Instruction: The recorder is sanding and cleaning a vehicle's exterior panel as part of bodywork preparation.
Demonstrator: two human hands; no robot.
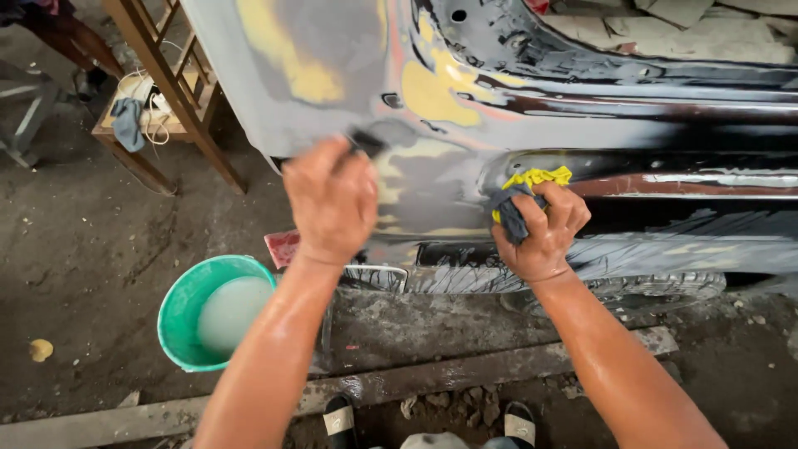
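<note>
A person's two wet hands work against a vehicle body panel (515,108), its dark paint broken by grey and yellow patches, seen from a head-worn camera looking down. The left hand (331,199) is clenched around a small dark sanding block (366,142), pressed flat to a grey sanded patch of the panel. The right hand (542,226) grips a bunched cloth (522,198), grey with a yellow part showing above the fingers, held against the panel just right of the sanded area. Below the left forearm, a green bucket (179,312) of cloudy water stands on the dirt floor (75,274), close beside a wet concrete slab (432,328). A tyre (665,287) shows under the panel's lower edge. A wooden stool (179,91) with a rag and cords on it stands at upper left, and the person's sandalled feet (428,422) appear at the bottom edge.
</note>
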